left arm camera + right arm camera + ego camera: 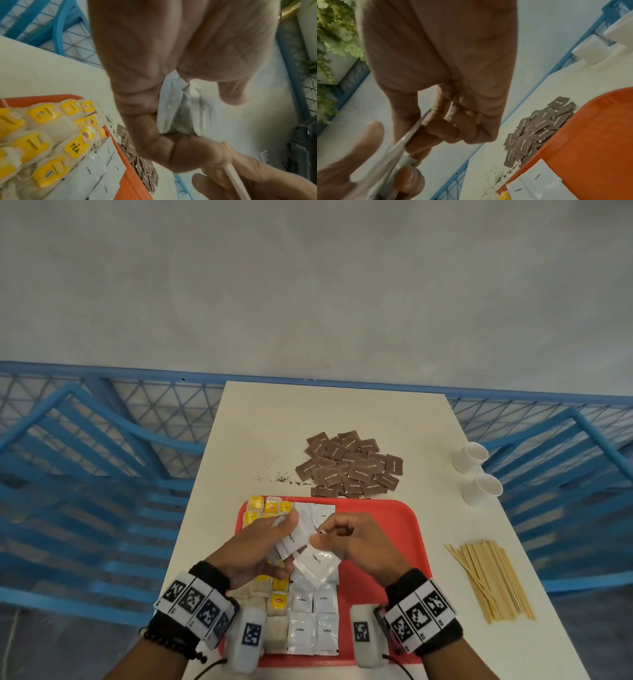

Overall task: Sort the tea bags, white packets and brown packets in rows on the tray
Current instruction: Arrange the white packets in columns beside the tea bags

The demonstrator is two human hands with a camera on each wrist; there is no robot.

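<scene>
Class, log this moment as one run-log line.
left hand: holds white packets | right hand: pinches one | brown packets: off tray

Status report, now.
Left hand holds spare white packets; right hand pinches one. Tea bags on tray. Brown packets unsorted. Nothing blocking.

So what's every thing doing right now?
left hand: grips a bunch of white packets
right hand: pinches one white packet
tea bags: in rows on the tray
brown packets: piled on the table
paper cups: lying tipped over
</scene>
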